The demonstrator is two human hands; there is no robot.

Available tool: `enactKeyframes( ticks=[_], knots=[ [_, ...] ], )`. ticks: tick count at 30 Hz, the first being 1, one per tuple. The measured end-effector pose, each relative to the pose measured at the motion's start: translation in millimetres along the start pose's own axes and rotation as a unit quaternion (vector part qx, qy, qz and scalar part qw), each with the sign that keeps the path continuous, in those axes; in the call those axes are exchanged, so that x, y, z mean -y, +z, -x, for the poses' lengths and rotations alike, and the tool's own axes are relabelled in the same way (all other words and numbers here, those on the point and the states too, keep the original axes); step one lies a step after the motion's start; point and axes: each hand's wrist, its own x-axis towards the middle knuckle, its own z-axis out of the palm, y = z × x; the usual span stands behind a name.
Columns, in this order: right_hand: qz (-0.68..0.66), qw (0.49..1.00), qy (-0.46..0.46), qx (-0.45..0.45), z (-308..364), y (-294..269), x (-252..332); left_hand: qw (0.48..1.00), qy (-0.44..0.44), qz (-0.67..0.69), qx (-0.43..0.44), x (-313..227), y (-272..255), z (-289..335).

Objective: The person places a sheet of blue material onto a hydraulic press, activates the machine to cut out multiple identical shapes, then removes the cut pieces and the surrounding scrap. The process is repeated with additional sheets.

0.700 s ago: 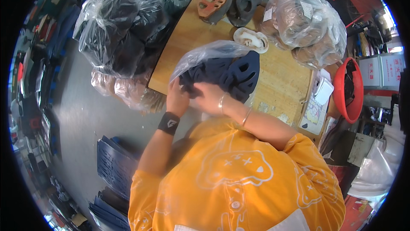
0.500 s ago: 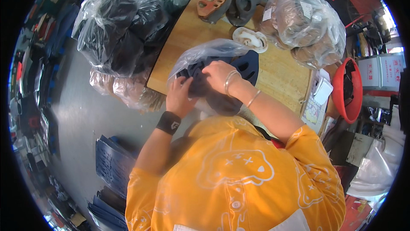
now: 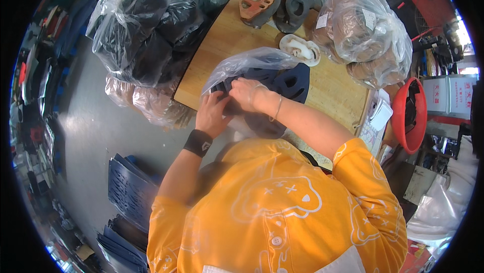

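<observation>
A clear plastic bag (image 3: 237, 63) lies on the near part of the wooden table, with navy cut-out pieces (image 3: 294, 82) resembling shoe uppers partly inside it. At the bag's left side my left hand (image 3: 213, 115), below a black wristband, curls its fingers and thumb around the edge of the navy pieces. My right hand (image 3: 247, 95), with bracelets at the wrist, reaches over from the right. Its fingers are bent closed at the same pieces, close to the left hand. The right fingertips are partly hidden, so exactly what they pinch does not show.
On the wooden table (image 3: 333, 89) stand an orange-and-grey cut-out shoe form (image 3: 258, 0), a dark one (image 3: 297, 8) and a white oval piece (image 3: 301, 50). Filled bags (image 3: 128, 31) crowd the left, brown-filled bags (image 3: 365, 31) the right. A red basin (image 3: 409, 116) sits right.
My right hand has shifted left and slightly down, closer to my left hand. My left hand keeps its place at the bag. The whole view has moved a little.
</observation>
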Motion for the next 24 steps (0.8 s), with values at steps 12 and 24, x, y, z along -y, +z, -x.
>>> enactKeyframes(
  ticks=[12,24],
  knots=[
    [-0.023,0.994,0.089,-0.058,14.1,-8.4,-6.7,0.999,0.0,0.031,-0.006,-0.3,3.4,-3.7],
    [-0.028,0.976,0.216,0.0,17.8,-20.4,6.7,0.999,0.034,0.035,0.0,3.1,-1.3,-2.2]
  ],
)
